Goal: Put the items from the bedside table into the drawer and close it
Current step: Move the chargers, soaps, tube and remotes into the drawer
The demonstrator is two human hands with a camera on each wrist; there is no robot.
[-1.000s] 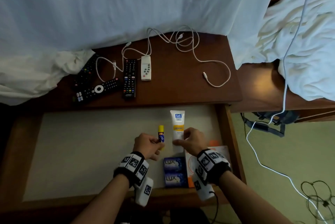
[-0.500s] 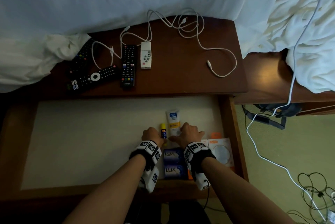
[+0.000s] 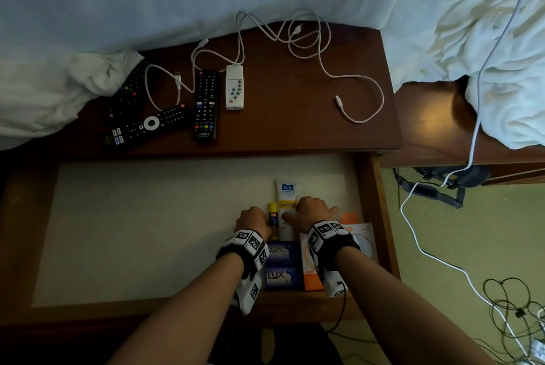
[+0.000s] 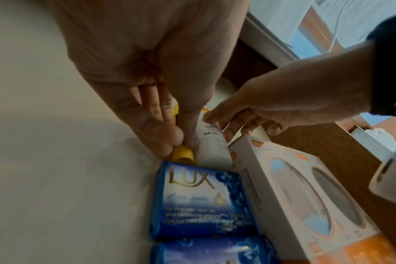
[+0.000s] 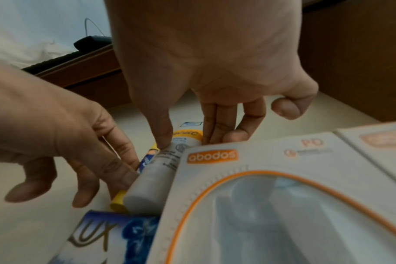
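- Wooden open drawer [image 3: 363, 187] with pale lining holds a white cream tube [image 3: 285, 191] and a small yellow-and-blue stick [image 3: 273, 214], side by side, behind two blue soap bars [image 3: 282, 264].
- Left hand [image 3: 253, 218] pinches the stick; right hand [image 3: 312, 212] pinches the tube.
- Compared with a second ago, both items now lie lower, closer to the soaps.
- Black remote controls [image 3: 206, 103] stay on the bedside table [image 3: 295, 128].

remotes [image 3: 205, 105]: 4 | cables [image 3: 321, 63]: 2 | soap bars [image 3: 281, 265]: 2 | boxes [image 3: 365, 243]: 2 | tubes [image 3: 285, 192]: 1 | sticks [image 3: 273, 211]: 1
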